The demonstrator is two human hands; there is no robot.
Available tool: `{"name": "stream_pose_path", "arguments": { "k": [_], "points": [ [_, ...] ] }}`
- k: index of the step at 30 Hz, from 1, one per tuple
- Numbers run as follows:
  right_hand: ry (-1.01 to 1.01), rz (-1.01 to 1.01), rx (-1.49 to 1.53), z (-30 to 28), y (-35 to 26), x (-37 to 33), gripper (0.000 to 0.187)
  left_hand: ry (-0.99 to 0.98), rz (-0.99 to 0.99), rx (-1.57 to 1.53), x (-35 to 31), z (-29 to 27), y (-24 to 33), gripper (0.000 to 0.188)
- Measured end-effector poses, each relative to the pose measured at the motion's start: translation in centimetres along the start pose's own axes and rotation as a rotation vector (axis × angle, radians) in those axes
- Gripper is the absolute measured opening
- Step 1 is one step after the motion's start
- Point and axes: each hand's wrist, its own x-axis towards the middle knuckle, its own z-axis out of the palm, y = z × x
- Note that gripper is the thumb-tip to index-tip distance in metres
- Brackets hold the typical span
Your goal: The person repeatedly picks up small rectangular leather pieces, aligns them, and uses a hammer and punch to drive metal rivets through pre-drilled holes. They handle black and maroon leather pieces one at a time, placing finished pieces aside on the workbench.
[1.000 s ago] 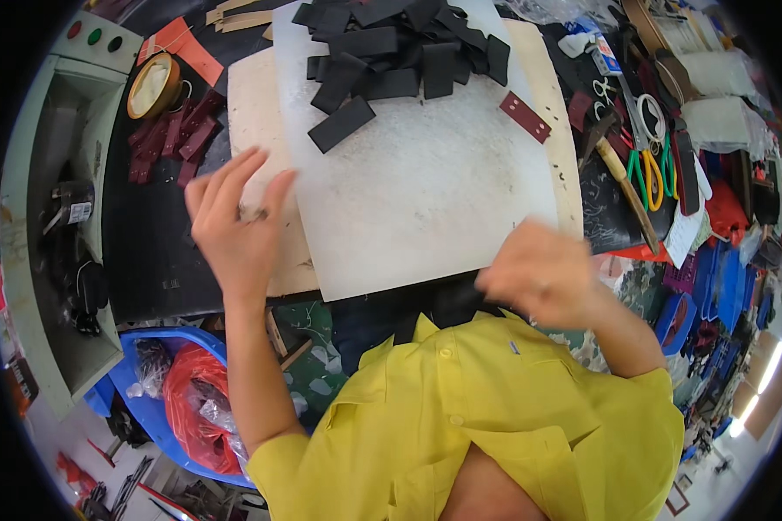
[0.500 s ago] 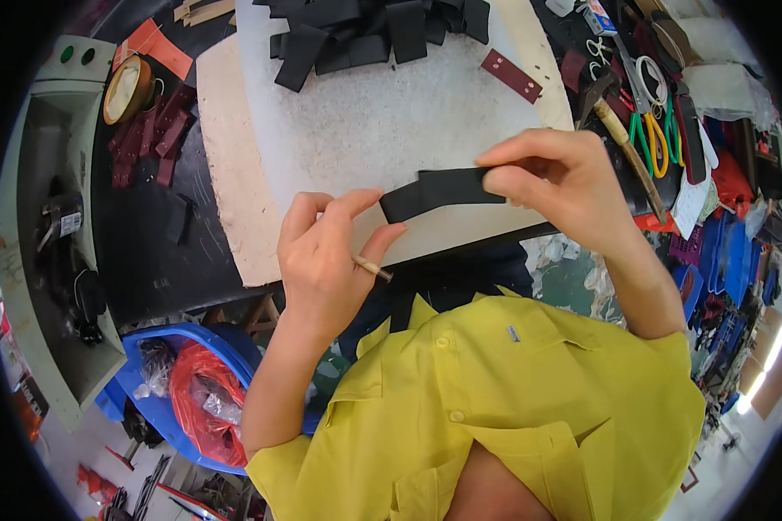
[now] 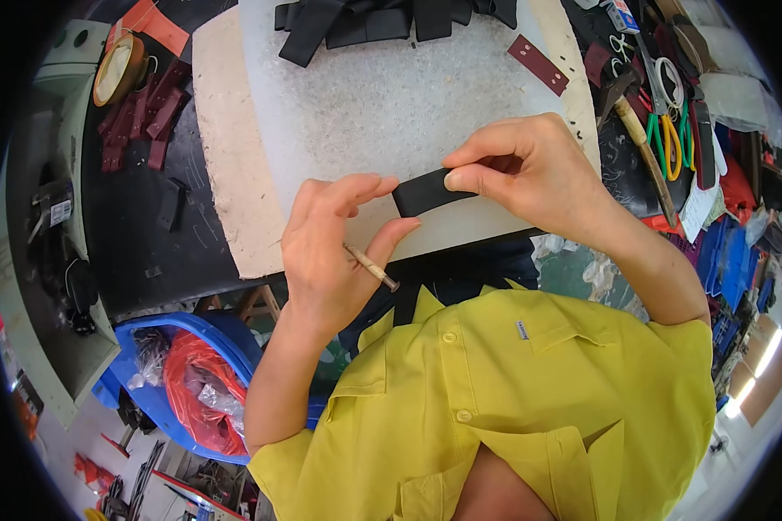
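A black strip (image 3: 426, 193), flat and leather-like, is pinched between the thumb and index finger of my right hand (image 3: 530, 174). Its right end is hidden by those fingers. At its left end is my left hand (image 3: 321, 239), with the index fingertip by the corner and the thumb below; I cannot tell whether they press on it. Tucked in the left palm is a short pale stick-like tool (image 3: 371, 266) with a dark end. Beyond both hands lies a pile of black strips (image 3: 369, 26) on the whitish work board (image 3: 347, 113).
A maroon strip with holes (image 3: 539, 65) lies at the board's far right. Further right are a hammer (image 3: 643, 148) and scissors (image 3: 669, 143). Several maroon strips (image 3: 148, 113) and a round bowl (image 3: 120, 69) stand left. Below the table edge is a blue bin (image 3: 235, 343) with bags.
The right hand has moved left along the strip, and less of the strip shows between the hands. The left fingers have come off its end slightly. The view has shifted a little.
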Motion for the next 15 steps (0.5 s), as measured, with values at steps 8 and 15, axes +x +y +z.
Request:
{"name": "stream_pose_path", "arguments": {
  "k": [8,15],
  "points": [
    [0.045,-0.124,-0.134,0.5,0.5,0.0,0.013,-0.045,0.066,0.071,0.3,-0.3,0.1,0.038],
    [0.201,-0.393,-0.271,-1.5,1.1,0.1,0.037,-0.067,0.079,0.110,0.3,-0.1,0.2,0.029]
  ]
}}
